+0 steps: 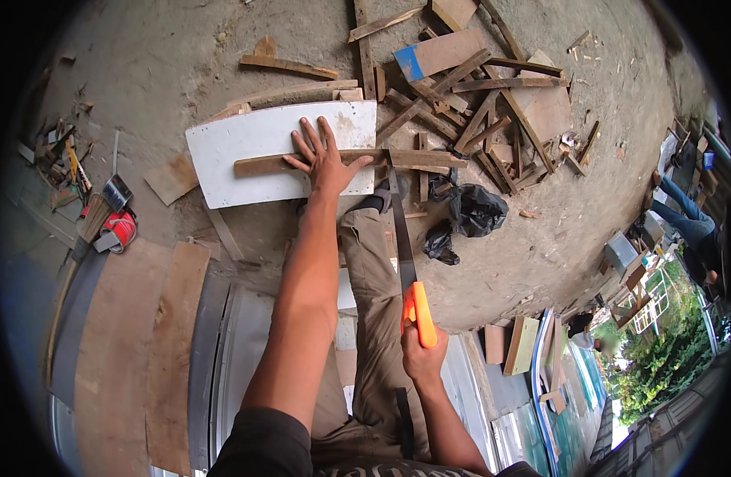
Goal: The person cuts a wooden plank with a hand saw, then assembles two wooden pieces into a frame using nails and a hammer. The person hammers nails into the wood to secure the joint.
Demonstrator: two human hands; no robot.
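My left hand (pixel 327 163) lies flat with fingers spread over a wooden strip (pixel 266 165), pressing on it and on the white board (pixel 222 179) beneath. The strip's right end sticks out past the board's edge. In my right hand (pixel 422 358), the fingers are wrapped round the orange handle (pixel 418 314) of a handsaw. Its long dark blade (pixel 400 230) points away from me, and the far end meets the strip just right of the white board. My foot is partly hidden under the strip and board.
A heap of scrap wood (pixel 492 119) lies at the far right. Nearer is a black plastic bag (pixel 478 211). Tools and a red item (pixel 120 230) sit at the left beside large brown boards (pixel 143 342). Another person's legs (pixel 687 215) show at the right edge.
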